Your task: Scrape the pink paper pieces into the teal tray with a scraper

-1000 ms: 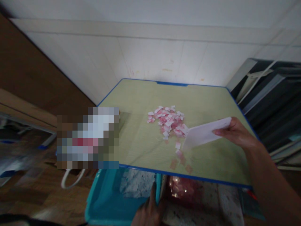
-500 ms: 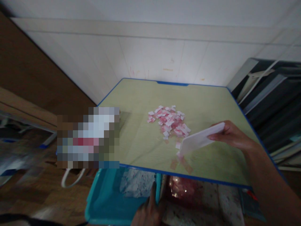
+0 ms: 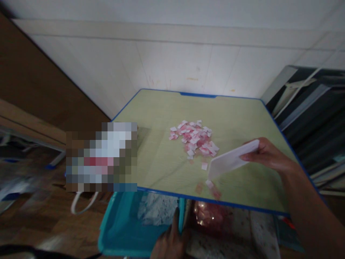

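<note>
My right hand [image 3: 264, 154] holds a thin white flat board [image 3: 229, 158] by its far right corner, fingers closed on it. The board stands tilted, its lower left edge close to the table top. Just left of it lies a pile of small white and pink paper-like pieces [image 3: 195, 136]. A few loose pieces [image 3: 208, 184] lie near the table's front edge. Below that edge, my left hand [image 3: 169, 241] grips the right side of a teal plastic bin [image 3: 121, 233], its index finger extended inside. White flat material with dark specks [image 3: 157, 210] sits in the bin.
The pale yellow-green table [image 3: 231, 115] has a blue rim and stands against a white panelled wall [image 3: 175, 64]. A shiny reddish bag [image 3: 207, 217] is under the front edge. Dark folded panels [image 3: 318, 104] lean at right. A blurred-out object covers the left corner.
My right hand has shifted the white board slightly right, away from the loose pieces by the front edge. More of those pieces show now. My left hand stays on the bin.
</note>
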Demonstrator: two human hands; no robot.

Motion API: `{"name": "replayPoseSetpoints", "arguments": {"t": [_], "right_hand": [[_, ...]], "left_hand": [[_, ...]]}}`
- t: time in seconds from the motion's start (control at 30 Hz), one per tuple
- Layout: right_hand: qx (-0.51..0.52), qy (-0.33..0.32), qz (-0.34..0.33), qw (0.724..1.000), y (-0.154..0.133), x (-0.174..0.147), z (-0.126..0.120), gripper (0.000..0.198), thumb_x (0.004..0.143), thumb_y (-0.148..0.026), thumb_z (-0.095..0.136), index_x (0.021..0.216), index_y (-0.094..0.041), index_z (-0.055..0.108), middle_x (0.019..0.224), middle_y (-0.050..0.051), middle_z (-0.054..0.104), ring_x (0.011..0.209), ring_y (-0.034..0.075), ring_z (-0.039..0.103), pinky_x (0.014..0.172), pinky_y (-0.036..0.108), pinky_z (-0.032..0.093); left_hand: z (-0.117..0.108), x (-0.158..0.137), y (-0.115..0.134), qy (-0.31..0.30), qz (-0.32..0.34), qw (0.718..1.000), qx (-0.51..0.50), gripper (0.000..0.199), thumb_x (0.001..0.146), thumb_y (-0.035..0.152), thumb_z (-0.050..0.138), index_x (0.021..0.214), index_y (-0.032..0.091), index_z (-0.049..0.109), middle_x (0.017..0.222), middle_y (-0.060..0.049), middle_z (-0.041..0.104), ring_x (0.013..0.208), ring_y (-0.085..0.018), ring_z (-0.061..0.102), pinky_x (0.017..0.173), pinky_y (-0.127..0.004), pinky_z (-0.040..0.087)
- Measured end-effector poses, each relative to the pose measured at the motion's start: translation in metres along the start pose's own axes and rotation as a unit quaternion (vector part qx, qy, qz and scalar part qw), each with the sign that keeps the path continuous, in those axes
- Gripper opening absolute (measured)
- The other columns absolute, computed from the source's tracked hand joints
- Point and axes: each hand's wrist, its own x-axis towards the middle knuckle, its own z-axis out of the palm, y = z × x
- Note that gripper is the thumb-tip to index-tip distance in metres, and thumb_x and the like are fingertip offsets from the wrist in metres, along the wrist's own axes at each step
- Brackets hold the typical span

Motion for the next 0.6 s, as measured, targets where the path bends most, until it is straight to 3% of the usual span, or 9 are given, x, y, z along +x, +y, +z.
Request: {"name": "replayPoseSetpoints", "arguments": {"t": [0.1,0.23,0.33,0.47,0.6], "right_hand": [[-0.024,0.012,-0.017,1.000,0.000,0.002,0.004,0.016,0.058,-0.034,0.067,0.065,-0.019,0.068,0.059,-0.001,0.066,0.050,0.014,0.058,0.045,0.022,0.045],[-0.071,0.055,-0.068,0.994,-0.002,0.005,0.011,0.020,0.063,-0.037,0.063,0.068,-0.018,0.068,0.058,-0.001,0.065,0.050,0.013,0.057,0.044,0.021,0.043],[-0.112,0.024,-0.117,0.987,-0.009,0.007,0.023,0.018,0.068,-0.034,0.060,0.071,-0.018,0.068,0.057,-0.001,0.064,0.050,0.012,0.056,0.044,0.019,0.041],[-0.115,-0.038,-0.202,0.972,-0.021,0.010,0.045,0.018,0.073,-0.028,0.056,0.084,-0.019,0.067,0.076,0.002,0.069,0.064,0.013,0.062,0.056,0.020,0.046],[-0.087,-0.016,-0.205,0.975,-0.023,0.010,0.052,0.016,0.072,-0.027,0.057,0.082,-0.020,0.068,0.073,0.000,0.069,0.063,0.012,0.062,0.056,0.019,0.045]], "left_hand": [[0.001,0.000,0.000,-0.006,-0.001,1.000,0.002,0.031,0.069,0.022,0.054,0.100,0.030,0.056,0.132,-0.015,0.035,0.082,-0.023,0.061,0.068,-0.038,0.049],[-0.001,0.000,0.000,-0.007,-0.008,1.000,-0.004,0.034,0.069,0.018,0.053,0.101,0.030,0.055,0.132,-0.016,0.035,0.082,-0.024,0.061,0.068,-0.038,0.049],[-0.003,0.000,0.001,-0.007,-0.005,1.000,0.004,0.033,0.071,0.016,0.049,0.101,0.029,0.056,0.130,-0.016,0.038,0.081,-0.024,0.061,0.067,-0.038,0.050],[-0.004,-0.002,0.002,0.011,-0.005,1.000,0.018,0.036,0.071,0.010,0.046,0.101,0.028,0.056,0.131,-0.018,0.035,0.079,-0.023,0.061,0.066,-0.037,0.050],[-0.005,-0.003,0.002,0.025,-0.001,0.999,0.024,0.039,0.069,0.005,0.044,0.097,0.029,0.057,0.129,-0.017,0.039,0.077,-0.022,0.062,0.065,-0.037,0.050]]}}
